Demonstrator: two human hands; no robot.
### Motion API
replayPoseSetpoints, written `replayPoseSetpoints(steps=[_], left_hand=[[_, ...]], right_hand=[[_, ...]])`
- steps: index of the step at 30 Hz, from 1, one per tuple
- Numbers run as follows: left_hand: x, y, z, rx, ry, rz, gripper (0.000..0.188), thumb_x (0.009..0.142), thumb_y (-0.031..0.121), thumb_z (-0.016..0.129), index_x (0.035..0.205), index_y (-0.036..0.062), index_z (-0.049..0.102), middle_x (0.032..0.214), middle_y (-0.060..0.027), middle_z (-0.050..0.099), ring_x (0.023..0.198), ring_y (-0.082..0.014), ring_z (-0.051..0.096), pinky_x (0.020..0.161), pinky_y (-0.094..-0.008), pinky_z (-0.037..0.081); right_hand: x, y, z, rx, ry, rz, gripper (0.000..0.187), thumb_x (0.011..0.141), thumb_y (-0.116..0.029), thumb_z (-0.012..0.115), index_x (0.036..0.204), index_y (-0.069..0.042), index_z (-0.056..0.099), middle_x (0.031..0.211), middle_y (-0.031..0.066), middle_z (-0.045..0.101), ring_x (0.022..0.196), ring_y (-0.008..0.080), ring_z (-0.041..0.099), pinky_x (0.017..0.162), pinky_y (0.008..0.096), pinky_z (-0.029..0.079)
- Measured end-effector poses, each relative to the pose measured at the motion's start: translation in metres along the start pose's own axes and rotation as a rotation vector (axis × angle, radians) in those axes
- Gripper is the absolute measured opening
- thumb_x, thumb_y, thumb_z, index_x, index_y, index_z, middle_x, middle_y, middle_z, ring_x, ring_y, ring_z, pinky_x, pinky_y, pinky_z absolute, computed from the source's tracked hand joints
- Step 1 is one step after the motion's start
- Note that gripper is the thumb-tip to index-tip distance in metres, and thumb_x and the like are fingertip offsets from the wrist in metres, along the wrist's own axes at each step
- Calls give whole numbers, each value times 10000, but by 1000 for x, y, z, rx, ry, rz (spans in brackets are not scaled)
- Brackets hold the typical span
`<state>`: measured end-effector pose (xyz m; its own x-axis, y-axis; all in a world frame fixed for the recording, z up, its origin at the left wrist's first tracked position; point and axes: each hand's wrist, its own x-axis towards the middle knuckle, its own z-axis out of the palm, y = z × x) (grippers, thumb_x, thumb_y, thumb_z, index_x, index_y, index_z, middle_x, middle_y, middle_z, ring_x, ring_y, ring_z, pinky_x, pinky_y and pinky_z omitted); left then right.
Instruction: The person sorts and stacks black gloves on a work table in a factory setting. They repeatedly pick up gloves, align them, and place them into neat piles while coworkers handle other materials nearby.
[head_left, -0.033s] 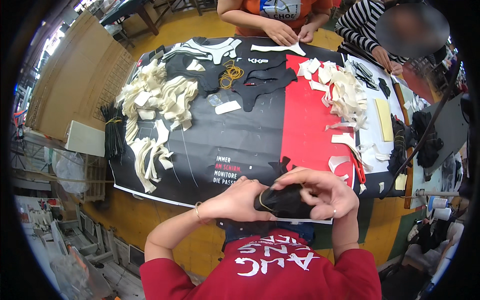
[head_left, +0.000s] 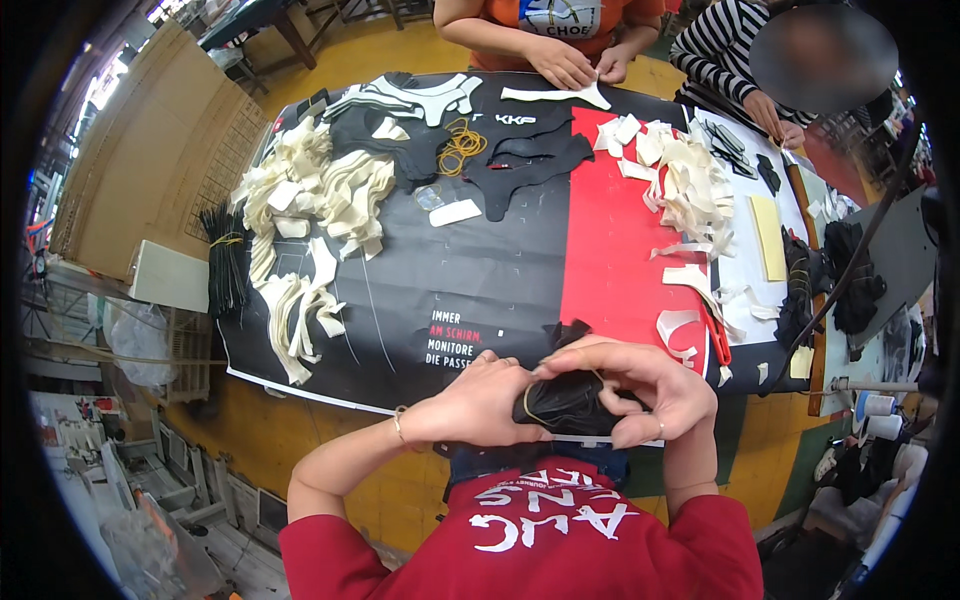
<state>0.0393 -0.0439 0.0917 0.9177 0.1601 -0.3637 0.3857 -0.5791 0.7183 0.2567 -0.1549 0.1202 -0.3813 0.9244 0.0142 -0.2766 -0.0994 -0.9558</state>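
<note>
Near the table's front edge, a bundle of thin black pieces is held between my two hands. A thin tan rubber band runs around it, and another thin strand shows by the right fingers. My left hand is closed around the bundle's left end. On the other side, my right hand curls over the top and right end, thumb and fingers bent against it. Black tips poke out beyond the fingers on the far side. The bundle's underside is hidden.
Cream fabric strips lie at left, with more cream pieces at right. Yellow rubber bands rest near black cut pieces. Red-handled scissors lie at right. Across the table, two people's hands work.
The black bundle has shifted slightly to the right and turned a little in my hands. My right fingers have moved slightly over it.
</note>
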Motion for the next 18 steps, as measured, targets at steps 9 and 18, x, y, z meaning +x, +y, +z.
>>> replayPoseSetpoints(steps=[9,18], left_hand=[[-16,3,-7,100,369,58,432,733,328,823,1026,48,672,958,-124,645,964,-298,556,891,-405,379],[-16,-24,26,-1794,-33,546,373,730,458,802,844,205,553,652,85,578,812,-107,419,827,-231,318]], right_hand=[[26,41,-40,1078,228,-23,724,999,-497,455,1438,71,357,1345,200,570,483,38,325,538,225,350],[14,79,-22,1026,241,-430,635,1018,-548,342,856,-20,657,862,90,648,454,73,283,603,286,342]])
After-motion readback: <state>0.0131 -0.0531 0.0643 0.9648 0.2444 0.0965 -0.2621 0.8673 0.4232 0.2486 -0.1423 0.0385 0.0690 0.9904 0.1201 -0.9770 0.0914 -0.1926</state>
